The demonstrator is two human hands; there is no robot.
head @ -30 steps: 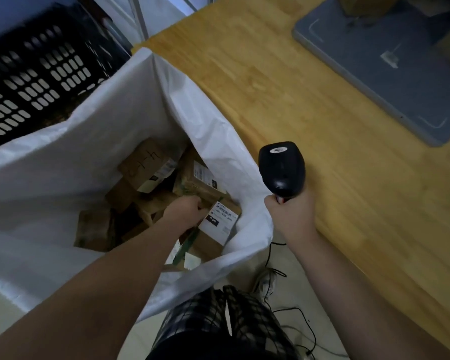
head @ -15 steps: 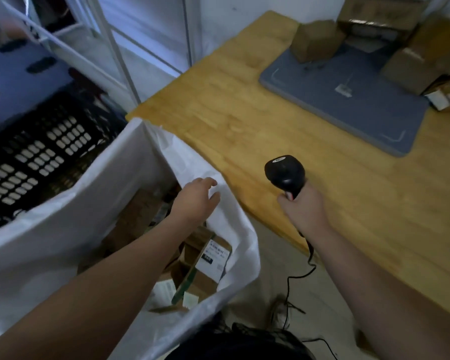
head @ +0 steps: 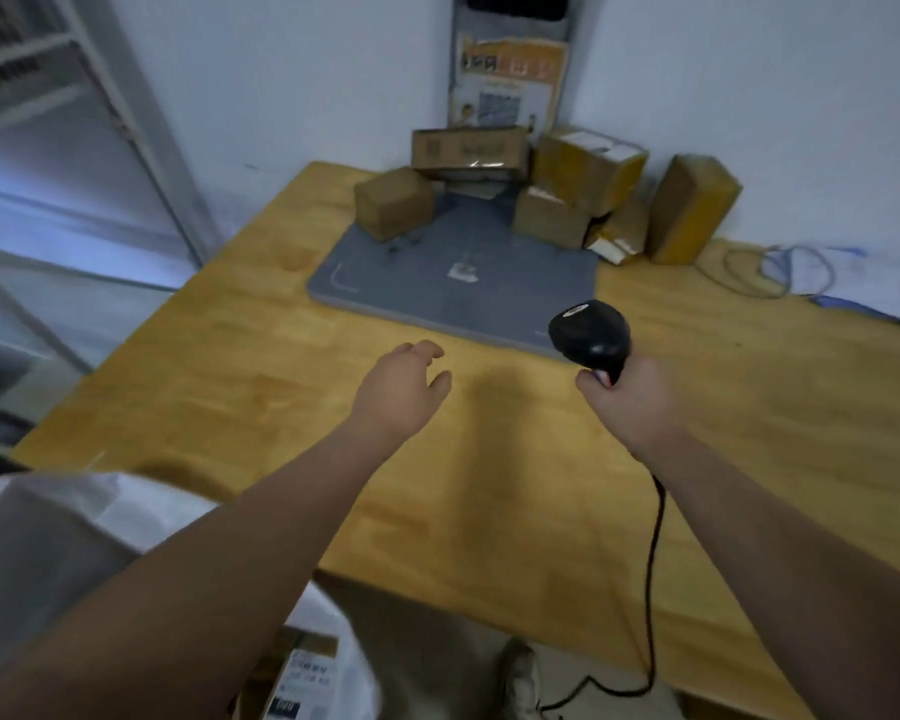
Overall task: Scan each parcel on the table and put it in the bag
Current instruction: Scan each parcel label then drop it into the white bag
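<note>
While your left hand (head: 401,392) hovered just above the wooden table (head: 230,366), its fingers were loosely spread and slightly curled, and it held and touched nothing. Your right hand (head: 630,402) was wrapped firmly round the handle of a black barcode scanner (head: 588,332), whose head pointed away from you. A black cable (head: 655,563) ran from under that hand, across the near part of the table and over its edge towards the floor.

Beyond both hands lay a grey mat (head: 463,298), its near corner just beside the scanner. Six brown cardboard parcels (head: 588,166) were clustered at the far end of the table, against the wall (head: 292,85). One small box (head: 393,202) sat on the mat's far left corner, well apart from your left hand. A tall box (head: 692,207) stood upright at the right of the group, off the mat. Nothing lay between your hands and the parcels except bare mat.

To your lower left, the white bag (head: 48,527) stood open beside the table's near edge, partly hidden by your left forearm. A labelled parcel (head: 302,678) showed inside it.

Loose wires (head: 770,267) lay coiled on the table to the right of the parcels. An orange poster (head: 510,80) hung on the wall above them, and a pale metal frame (head: 141,122) stood at the left of the room. The picture was somewhat blurred.
</note>
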